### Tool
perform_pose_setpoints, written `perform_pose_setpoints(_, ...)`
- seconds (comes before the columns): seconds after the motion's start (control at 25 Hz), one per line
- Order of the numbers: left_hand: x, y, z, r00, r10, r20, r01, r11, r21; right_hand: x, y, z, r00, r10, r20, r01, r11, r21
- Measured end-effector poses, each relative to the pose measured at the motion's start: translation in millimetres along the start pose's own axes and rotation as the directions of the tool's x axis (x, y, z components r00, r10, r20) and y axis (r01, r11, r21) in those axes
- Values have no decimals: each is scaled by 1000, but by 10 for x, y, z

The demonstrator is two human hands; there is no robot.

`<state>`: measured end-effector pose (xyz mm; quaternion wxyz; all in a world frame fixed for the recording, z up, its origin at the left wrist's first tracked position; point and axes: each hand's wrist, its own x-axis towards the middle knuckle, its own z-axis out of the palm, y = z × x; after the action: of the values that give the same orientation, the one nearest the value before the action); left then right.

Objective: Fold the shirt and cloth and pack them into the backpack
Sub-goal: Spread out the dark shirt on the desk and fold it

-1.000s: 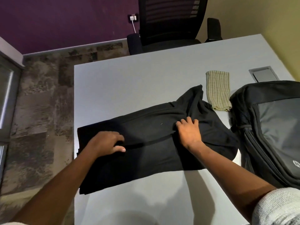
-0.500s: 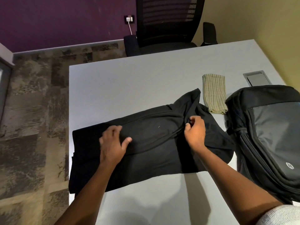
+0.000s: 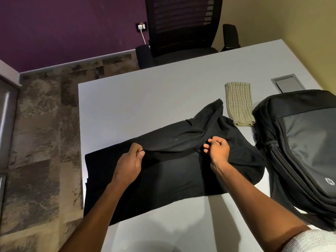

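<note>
Grey table [image 3: 145, 99], office chair [image 3: 181, 24] at 12 o'clock. Black shirt [image 3: 172, 171] spread mid-table, left edge overhanging. Left hand [image 3: 130, 164] and right hand [image 3: 217, 150] each pinched a fold of it. Striped cloth [image 3: 239, 103] folded at 1 o'clock, backpack [image 3: 300, 151] at 3 o'clock.

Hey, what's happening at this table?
A person is folding a black shirt spread on the table. Both hands pinch a fold across its middle, the left hand near the left end and the right hand toward the collar end. A folded striped cloth lies beyond the shirt, and the backpack lies to the right with neither item packed yet.
</note>
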<state>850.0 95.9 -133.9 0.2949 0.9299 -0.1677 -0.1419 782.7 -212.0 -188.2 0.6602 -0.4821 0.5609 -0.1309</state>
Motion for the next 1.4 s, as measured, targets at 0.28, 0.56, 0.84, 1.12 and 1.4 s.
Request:
perform_pose_setpoints(0.28, 340, 452, -675, 962, -273, 24, 259, 875, -408, -404, -40, 225, 931, 248, 267, -307, 929, 206)
perform_pose_setpoints(0.56, 277, 204, -1119, 685, -439, 581, 720, 284, -634, -524, 23, 369, 835, 362, 414, -480, 847, 227)
perform_pose_setpoints(0.84, 234, -468, -1056, 662, -513, 547, 714, 654, -252, -436, 137, 334, 864, 350, 363, -429, 888, 165)
perform_pose_setpoints(1.12, 133, -794, -995, 689, -506, 520, 716, 586, -379, -468, 125, 477, 854, 364, 371, -472, 843, 260)
perform_pose_setpoints(1.4, 64, -873, -942, 636, -560, 531, 757, 317, -572, -364, 80, 469, 870, 393, 297, -465, 853, 236)
